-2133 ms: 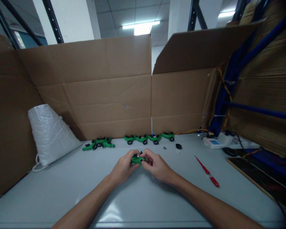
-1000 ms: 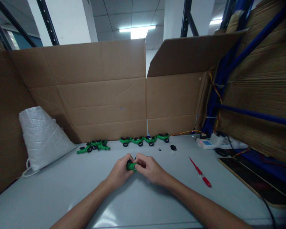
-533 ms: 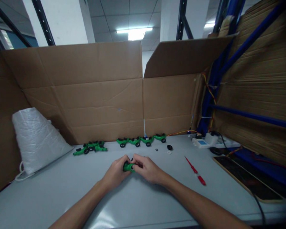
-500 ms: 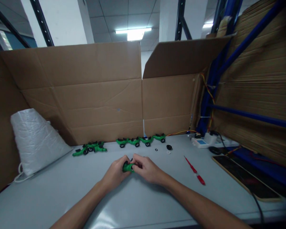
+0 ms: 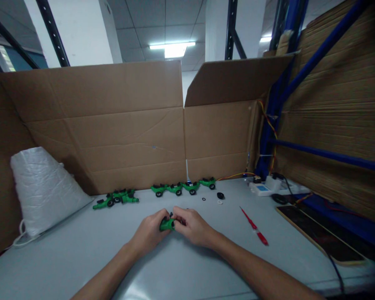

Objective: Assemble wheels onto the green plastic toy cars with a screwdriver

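Note:
Above the middle of the table, my left hand point(image 5: 150, 229) is closed around a green toy car body point(image 5: 166, 225). My right hand point(image 5: 192, 226) has its thumb and fingers pinched at the right end of this body. A small black part point(image 5: 171, 215) shows on top of it, between the two hands. My fingers hide much of the body. Behind my hands lie a small black ring point(image 5: 203, 199), a black round piece point(image 5: 220, 195) and a white ring point(image 5: 219, 202). A red screwdriver point(image 5: 254, 226) rests to the right.
Green toy cars point(image 5: 174, 189) with black wheels line the back of the table, beside a cluster of more green toy pieces point(image 5: 115, 197). A white bag point(image 5: 45, 193) leans at left. On the right are a power strip point(image 5: 262, 189), a dark flat panel point(image 5: 321, 233) and cables.
The camera view has shifted slightly. Both hands stay together at the green toy car body, with the right fingers slightly re-placed and the body a little more exposed.

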Motion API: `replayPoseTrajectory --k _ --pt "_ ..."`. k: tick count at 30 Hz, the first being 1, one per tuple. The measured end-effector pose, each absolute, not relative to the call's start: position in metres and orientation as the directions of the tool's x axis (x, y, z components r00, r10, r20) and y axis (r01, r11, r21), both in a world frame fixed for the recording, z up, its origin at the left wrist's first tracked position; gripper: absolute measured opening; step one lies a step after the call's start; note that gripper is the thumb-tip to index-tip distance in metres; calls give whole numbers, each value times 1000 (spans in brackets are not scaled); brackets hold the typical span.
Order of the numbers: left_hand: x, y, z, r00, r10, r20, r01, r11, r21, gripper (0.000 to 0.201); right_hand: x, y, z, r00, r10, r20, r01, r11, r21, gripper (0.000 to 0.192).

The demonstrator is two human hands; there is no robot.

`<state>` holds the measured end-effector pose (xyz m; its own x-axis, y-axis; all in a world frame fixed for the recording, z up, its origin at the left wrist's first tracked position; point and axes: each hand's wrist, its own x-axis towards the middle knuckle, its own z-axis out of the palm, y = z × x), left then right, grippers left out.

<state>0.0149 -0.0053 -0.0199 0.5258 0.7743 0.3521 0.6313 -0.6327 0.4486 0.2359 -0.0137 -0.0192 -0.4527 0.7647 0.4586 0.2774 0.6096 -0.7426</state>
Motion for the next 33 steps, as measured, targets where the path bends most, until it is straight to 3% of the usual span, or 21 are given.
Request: replayPoseTrajectory --k 16,23,33 --pt "13 -7 -18 558 760 333 632 -649 423 21 237 -19 -19 -458 733 503 357 670 -651 17" --pt "12 -6 -17 543 766 345 642 -643 418 18 238 -20 -20 -459 756 467 328 632 -702 8" --pt "13 -10 -11 562 760 327 634 -650 420 17 239 -17 -24 -466 736 491 359 664 -655 3"
